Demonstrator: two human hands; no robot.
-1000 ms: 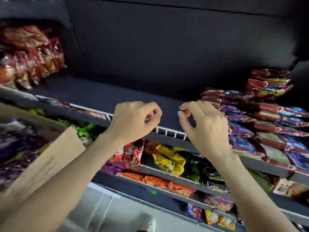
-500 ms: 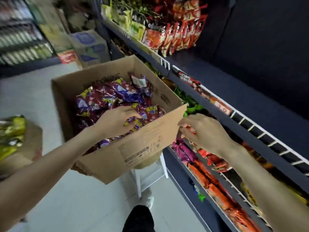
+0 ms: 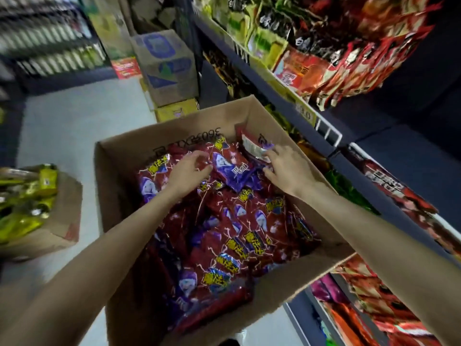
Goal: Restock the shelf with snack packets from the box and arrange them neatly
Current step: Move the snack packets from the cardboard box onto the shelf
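A shop aisle with a pale, smooth floor [image 3: 74,126] ran past a dark metal shelf [image 3: 279,96] whose white wire edge guard showed further along. Glossy, crinkled foil bags in red, green and black crowded its upper tier. An open corrugated cardboard box [image 3: 119,186], plain brown with printed black code on its inner wall, stood beside the shelf, filled with shiny red and purple snack packets [image 3: 239,236], flat pillow shapes with yellow lettering.

Both bare hands were inside the box at its far end. The left hand [image 3: 188,172] had its fingers curled loosely on the packets, its grip narrow, the fingertips touching the edge of a purple-faced packet [image 3: 233,171] that lay just beyond them, between the two hands. The right hand [image 3: 287,171] was spread wide, palm down, resting on the heap, its fingertips on a packet with a white label [image 3: 252,146] tilted against the box wall. Whether either grip actually closed on a packet I could not tell.

To the left of the left grip, well apart, another low carton [image 3: 62,221] held yellow-green foil bags [image 3: 25,201]. Beyond both grips stood a stacked blue-printed carton [image 3: 164,63].
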